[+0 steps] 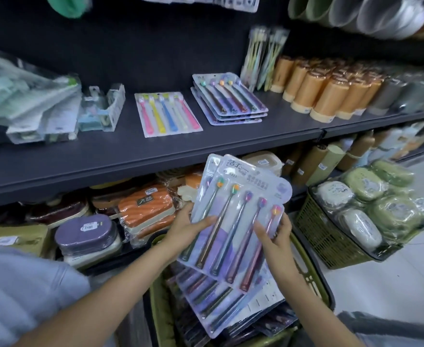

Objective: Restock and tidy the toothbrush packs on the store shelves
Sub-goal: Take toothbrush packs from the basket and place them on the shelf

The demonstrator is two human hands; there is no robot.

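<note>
Held toothbrush packs [238,216]: a small fanned stack, in front of the dark shelf [130,156] edge, above the green basket [313,276]. Left hand [188,229] grips the stack's left edge, thumb across the front, fingers behind. Right hand [273,234] grips the right edge, thumb on the front near the rightmost brush. Both hands closed around the stack.

Top pack: clear moulded blister on a pale lilac card, rounded corners, printed header at top. Five slim brushes side by side, dark translucent handles, small multicoloured bristle heads pointing up. A second pack's edge shows behind on the left.

More packs of the same type [213,301] lie flat in the basket below the hands, overlapping, glossy plastic.

On the shelf: stack of matching packs [231,101], lying flat, a few high. Just left of it, a single bright-handled pack [168,113], with pink, yellow and blue handles on white card. Orange cylindrical cups [323,91] to the right, in rows. Second basket [343,236] on the floor at right, mesh walls, holding film-wrapped oval items.
</note>
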